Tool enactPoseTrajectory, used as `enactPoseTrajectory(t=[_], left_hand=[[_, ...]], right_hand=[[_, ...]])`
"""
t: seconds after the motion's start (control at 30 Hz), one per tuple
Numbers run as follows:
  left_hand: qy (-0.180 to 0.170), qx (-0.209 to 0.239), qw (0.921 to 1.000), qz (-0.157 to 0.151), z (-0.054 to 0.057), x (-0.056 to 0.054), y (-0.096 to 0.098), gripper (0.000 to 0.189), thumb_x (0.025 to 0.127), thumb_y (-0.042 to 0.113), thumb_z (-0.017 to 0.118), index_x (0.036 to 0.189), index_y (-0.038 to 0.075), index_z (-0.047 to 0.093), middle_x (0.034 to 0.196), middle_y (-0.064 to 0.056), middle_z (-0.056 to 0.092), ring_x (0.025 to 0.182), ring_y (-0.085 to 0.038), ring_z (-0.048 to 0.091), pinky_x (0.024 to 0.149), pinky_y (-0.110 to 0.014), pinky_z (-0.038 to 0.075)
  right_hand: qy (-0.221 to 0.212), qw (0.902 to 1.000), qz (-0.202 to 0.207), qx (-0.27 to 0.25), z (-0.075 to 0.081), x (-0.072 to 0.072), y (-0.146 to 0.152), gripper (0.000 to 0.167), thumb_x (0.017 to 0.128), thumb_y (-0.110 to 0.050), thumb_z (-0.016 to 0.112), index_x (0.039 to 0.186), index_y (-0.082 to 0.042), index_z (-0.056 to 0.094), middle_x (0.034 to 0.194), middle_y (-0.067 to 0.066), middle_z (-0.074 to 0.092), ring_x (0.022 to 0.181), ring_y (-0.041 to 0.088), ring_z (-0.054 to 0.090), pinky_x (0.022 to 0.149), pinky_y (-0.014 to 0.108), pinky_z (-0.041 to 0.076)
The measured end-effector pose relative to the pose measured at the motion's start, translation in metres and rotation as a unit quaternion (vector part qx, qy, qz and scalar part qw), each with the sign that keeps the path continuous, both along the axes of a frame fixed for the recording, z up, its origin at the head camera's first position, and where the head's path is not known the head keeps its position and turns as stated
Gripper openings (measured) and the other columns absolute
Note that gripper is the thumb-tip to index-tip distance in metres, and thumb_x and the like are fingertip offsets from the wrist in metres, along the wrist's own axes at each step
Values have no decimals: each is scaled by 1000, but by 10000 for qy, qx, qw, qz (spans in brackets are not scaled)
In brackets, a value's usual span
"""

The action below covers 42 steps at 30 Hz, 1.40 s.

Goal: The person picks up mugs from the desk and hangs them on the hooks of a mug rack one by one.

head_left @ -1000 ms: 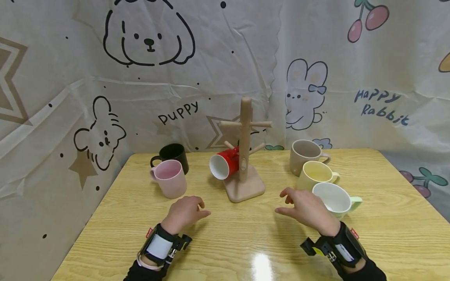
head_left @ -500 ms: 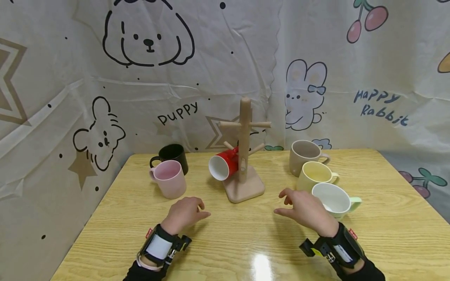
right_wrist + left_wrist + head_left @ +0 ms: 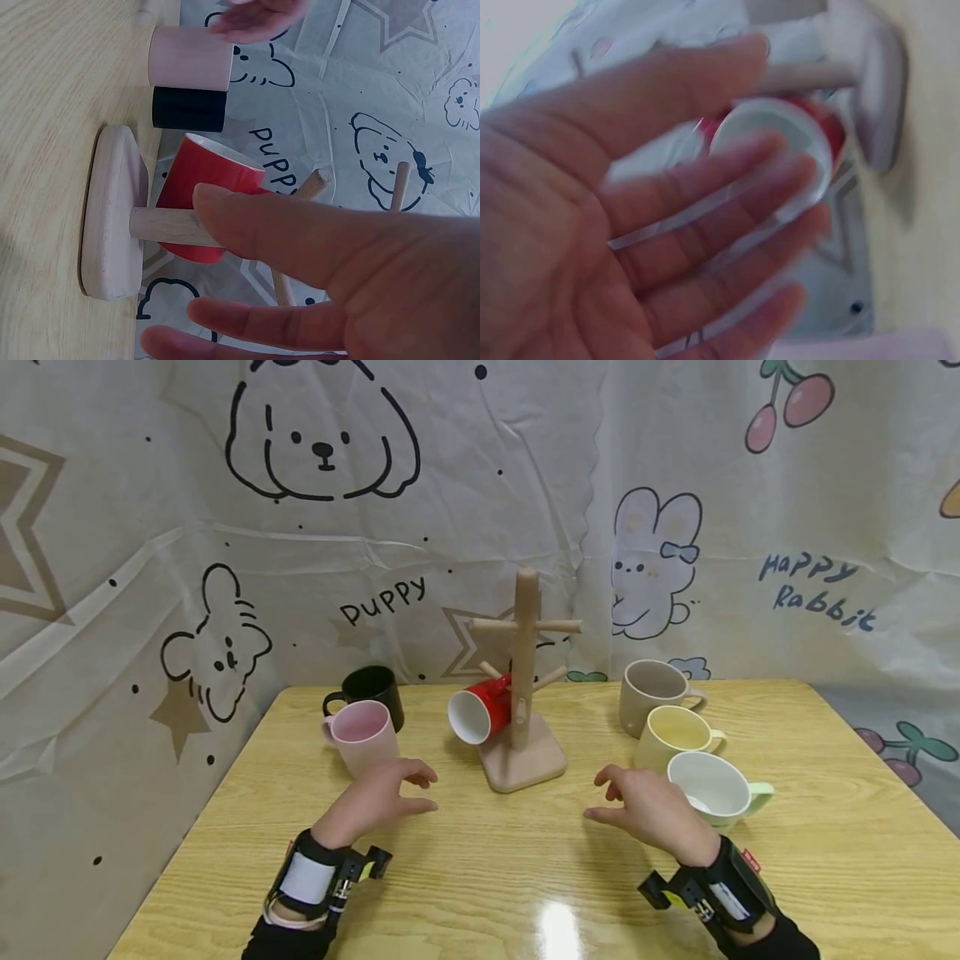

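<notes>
My left hand (image 3: 381, 797) is over the table just in front of the pink mug (image 3: 363, 737), overlapping its lower edge in the head view. Its fingers look loosely spread in the left wrist view, with nothing in them. My right hand (image 3: 647, 806) hovers left of the white mug with a green handle (image 3: 708, 783), fingers relaxed and holding nothing. Between the hands, farther back, a wooden mug tree (image 3: 522, 677) stands upright. A red mug (image 3: 480, 710) hangs tilted on one of its lower pegs, white inside facing left and forward.
A black mug (image 3: 377, 692) stands behind the pink one. On the right, a yellow mug (image 3: 675, 739) and a grey-brown mug (image 3: 652, 693) line up behind the white one. A printed curtain (image 3: 480, 510) hangs along the table's back edge.
My left hand has moved forward and slightly left, closer to the pink mug, with its thumb and fingers farther apart. The right hand has stayed nearly still.
</notes>
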State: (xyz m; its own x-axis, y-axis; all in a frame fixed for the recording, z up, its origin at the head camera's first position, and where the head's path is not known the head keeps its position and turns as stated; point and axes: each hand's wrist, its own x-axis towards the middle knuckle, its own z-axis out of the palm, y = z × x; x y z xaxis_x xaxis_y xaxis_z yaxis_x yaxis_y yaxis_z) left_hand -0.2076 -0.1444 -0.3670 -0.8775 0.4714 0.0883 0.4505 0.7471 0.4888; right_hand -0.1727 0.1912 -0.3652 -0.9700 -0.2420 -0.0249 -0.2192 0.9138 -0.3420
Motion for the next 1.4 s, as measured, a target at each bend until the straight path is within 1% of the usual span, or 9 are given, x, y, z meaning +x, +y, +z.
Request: enactPoseTrajectory(t=[0.1,0.27,0.4,0.5,0.6,0.77,0.93,1.27,1.4], left_hand=[[135,417,9990,48,9,-5,-17,26,80,19,71,103,8,65,102,-7,67,98,-25,61,87,-44,48],[372,700,9946,676,23,-23,-60,26,82,21,68,105,8,66,106,-10,66,100,-28,59,85,-46,48],[97,761,9898,1199,31,-44,-106,39,86,30,64,113,2,61,112,-19,63,104,-34,58,89,-49,45],[-316,849,9846,1492,25,-61,-134,46,89,34,60,119,0,56,116,-23,59,107,-37,55,90,-51,43],[-634,870,9793,1717,10,-74,-150,47,91,33,56,123,-2,52,119,-26,57,109,-38,53,92,-52,41],[-856,909,9733,1924,-19,-86,-152,45,95,23,51,129,-6,46,130,-30,47,118,-44,46,95,-54,39],[-662,1037,9695,2121,-37,-94,-139,42,94,15,51,130,-6,44,132,-29,44,120,-45,44,96,-54,38],[-327,890,9613,2587,-47,-105,-125,32,95,8,48,123,-6,52,123,-29,53,114,-44,49,95,-54,39],[-196,868,9641,2501,-45,-104,-125,30,95,10,48,119,-6,55,122,-29,54,114,-43,50,94,-54,39]], right_hand=[[-24,10000,41,3,-2,-1,1,40,77,-37,71,102,-7,62,84,4,65,70,12,57,57,27,43],[33,10000,89,28,-4,-2,2,39,76,-36,72,101,-7,62,81,3,64,69,11,57,58,26,43],[-8,10000,66,5,-4,-2,1,39,77,-36,72,102,-7,62,82,3,64,69,12,57,57,27,43],[7,10000,59,-1,-4,-1,0,39,77,-36,72,101,-7,62,81,3,64,69,12,57,57,27,43],[22,10000,84,18,-6,0,-1,38,76,-35,72,100,-7,63,80,3,64,68,11,56,57,27,43],[-56,9999,63,69,-7,0,-3,37,76,-35,72,100,-7,62,80,3,64,68,11,56,57,26,42],[-95,9999,28,120,-6,-1,-3,38,76,-36,72,100,-7,63,80,3,64,67,11,56,57,26,42],[-167,9995,65,245,-10,-2,-4,39,74,-38,73,98,-9,63,78,-1,62,65,10,54,55,26,41],[-146,9995,33,267,-9,-2,-3,39,74,-38,74,98,-9,63,78,0,62,66,10,54,55,26,41]])
